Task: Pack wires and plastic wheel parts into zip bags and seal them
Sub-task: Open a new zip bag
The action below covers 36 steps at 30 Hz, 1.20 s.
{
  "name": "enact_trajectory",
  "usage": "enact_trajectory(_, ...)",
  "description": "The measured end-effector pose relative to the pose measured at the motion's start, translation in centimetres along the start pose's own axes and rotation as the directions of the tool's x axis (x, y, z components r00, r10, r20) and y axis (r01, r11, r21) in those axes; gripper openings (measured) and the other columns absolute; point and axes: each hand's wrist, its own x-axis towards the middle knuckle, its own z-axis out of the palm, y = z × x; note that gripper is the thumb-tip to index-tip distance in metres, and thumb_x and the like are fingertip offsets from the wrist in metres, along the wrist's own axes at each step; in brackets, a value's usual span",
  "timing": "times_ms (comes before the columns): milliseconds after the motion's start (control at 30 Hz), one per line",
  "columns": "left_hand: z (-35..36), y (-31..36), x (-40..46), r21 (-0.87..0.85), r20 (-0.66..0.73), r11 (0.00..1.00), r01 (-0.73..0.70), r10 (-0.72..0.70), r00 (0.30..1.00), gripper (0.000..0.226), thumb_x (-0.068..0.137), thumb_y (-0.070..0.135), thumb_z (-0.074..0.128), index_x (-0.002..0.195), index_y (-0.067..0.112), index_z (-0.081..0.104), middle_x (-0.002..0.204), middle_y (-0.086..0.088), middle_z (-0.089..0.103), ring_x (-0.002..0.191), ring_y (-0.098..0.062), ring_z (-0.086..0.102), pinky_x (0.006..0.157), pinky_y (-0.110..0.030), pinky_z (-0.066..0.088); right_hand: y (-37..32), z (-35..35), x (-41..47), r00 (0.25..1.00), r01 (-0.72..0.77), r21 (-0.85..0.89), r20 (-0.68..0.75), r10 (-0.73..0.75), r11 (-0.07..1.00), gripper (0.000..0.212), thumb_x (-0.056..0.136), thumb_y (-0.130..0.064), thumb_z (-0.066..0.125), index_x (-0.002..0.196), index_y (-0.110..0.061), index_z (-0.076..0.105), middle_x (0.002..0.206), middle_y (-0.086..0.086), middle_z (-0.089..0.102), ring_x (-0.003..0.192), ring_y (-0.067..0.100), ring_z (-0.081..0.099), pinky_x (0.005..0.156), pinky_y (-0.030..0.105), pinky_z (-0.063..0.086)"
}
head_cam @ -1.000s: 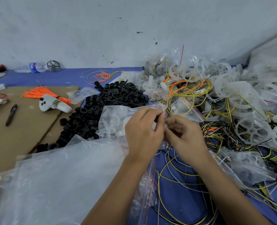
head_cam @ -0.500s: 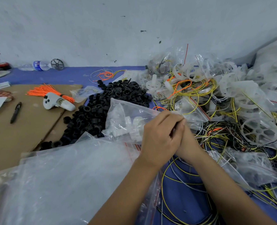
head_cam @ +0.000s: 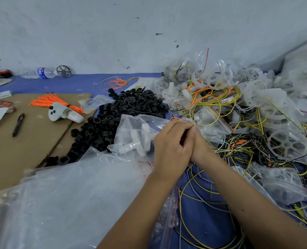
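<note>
Both hands meet at the mouth of a crinkled clear plastic zip bag holding white moulded wheel parts. The left hand pinches its edge with curled fingers; the right hand is mostly hidden behind it, grip unclear. Glossy black rubber rings lie heaped just beyond.

Views: one, head-worn and wide-angle. Position: above the near edge of the bench, at the person's own eye height. Direction: aimed forward and down, towards 12 o'clock, where the bench is met by a pale wall. Range: close; both forearms are seen entering from 6 o'clock, and the hands are framed just right of centre. Distortion: straight edges are bowed near the borders. Shared ground: none, since no second view is supplied.
</note>
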Motion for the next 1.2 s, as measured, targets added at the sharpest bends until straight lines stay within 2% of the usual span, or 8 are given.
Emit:
enact_trajectory(67,0.0,-0.4,-0.1,0.018,0.017,0.999,0.041,-0.041,0.999,0.008,0.090,0.002,0.072,0.088,0.009,0.073,0.087,0.002,0.068,0.080,-0.005,0.059,0.077,-0.009,0.039,0.4,-1.0,0.6,0.999,-0.049,-0.212,-0.003,0.049,0.976,0.021,0.095,0.006,0.047,0.105,-0.001,0.065,0.089,-0.003,0.057,0.086,0.008,0.053,0.069,0.017,0.040)
enact_trajectory(167,0.0,-1.3,-0.1,0.007,0.079,0.994,0.109,-0.109,0.991,0.009,0.093,0.006,0.069,0.085,0.010,0.070,0.087,0.004,0.069,0.082,-0.006,0.060,0.076,-0.012,0.041,0.4,-2.4,0.5,0.999,-0.029,-0.353,0.011,0.036,0.935,0.040,0.087,0.004,0.047,0.061,-0.022,0.063,0.052,-0.009,0.059,0.051,-0.001,0.056,0.046,0.019,0.045)
enact_trajectory(267,0.3,-2.3,-0.2,0.013,0.164,0.975,0.223,-0.222,0.961,0.012,0.095,0.011,0.067,0.084,0.011,0.070,0.081,0.006,0.070,0.077,-0.011,0.062,0.073,-0.028,0.048,0.6,-3.7,-0.3,0.982,-0.176,-0.097,0.053,0.182,0.980,0.032,0.098,0.001,0.041,0.087,-0.014,0.066,0.069,0.009,0.068,0.055,0.030,0.068,0.039,0.030,0.046)
enact_trajectory(367,0.5,-2.9,-0.3,0.026,0.182,0.957,0.287,-0.287,0.941,0.013,0.096,0.011,0.065,0.085,0.011,0.070,0.078,0.005,0.068,0.075,-0.014,0.062,0.071,-0.031,0.048,1.0,-4.5,-1.7,0.966,-0.247,0.086,0.103,0.238,0.965,0.027,0.105,-0.010,0.040,0.119,-0.020,0.062,0.085,0.013,0.072,0.069,0.030,0.073,0.042,0.028,0.045)
enact_trajectory(600,0.7,-3.3,-0.2,-0.093,0.066,0.898,0.430,-0.425,0.903,0.017,0.102,0.010,0.057,0.086,0.008,0.062,0.063,0.000,0.063,0.054,-0.006,0.061,0.060,-0.023,0.050,1.0,-4.8,-3.6,0.969,-0.032,-0.281,0.226,0.099,0.959,0.049,0.081,-0.027,0.082,0.121,-0.037,0.056,0.079,-0.014,0.075,0.072,-0.003,0.065,0.068,0.012,0.045)
enact_trajectory(933,0.5,-3.8,0.0,-0.138,-0.029,0.899,0.417,-0.424,0.905,0.022,0.102,0.022,0.051,0.081,0.022,0.055,0.064,-0.003,0.061,0.061,-0.026,0.063,0.062,-0.045,0.054,1.5,-5.8,-3.7,0.977,0.129,-0.271,-0.128,-0.168,0.954,0.005,0.090,-0.022,0.072,0.093,-0.025,0.069,0.047,-0.003,0.050,0.045,0.009,0.043,0.054,0.019,0.038)
enact_trajectory(1100,0.7,-3.3,-0.6,-0.095,0.252,0.937,0.335,-0.303,0.919,0.020,0.100,0.027,0.054,0.084,0.018,0.060,0.071,0.003,0.060,0.068,-0.021,0.059,0.067,-0.039,0.051,2.1,-8.0,-3.4,0.716,0.001,-0.324,-0.661,-0.227,0.946,0.024,0.098,-0.040,0.058,0.085,-0.023,0.068,0.057,-0.008,0.055,0.052,0.006,0.048,0.053,0.026,0.037)
enact_trajectory(1200,1.2,-2.6,-1.0,-0.003,0.464,0.980,0.197,-0.173,0.869,0.020,0.096,0.031,0.059,0.080,0.020,0.060,0.070,0.011,0.054,0.066,-0.005,0.051,0.065,-0.024,0.039,2.5,-8.4,-3.3,0.631,-0.096,-0.344,-0.747,-0.210,0.934,0.025,0.098,-0.039,0.055,0.088,-0.020,0.067,0.068,-0.010,0.061,0.063,0.007,0.055,0.059,0.025,0.041)
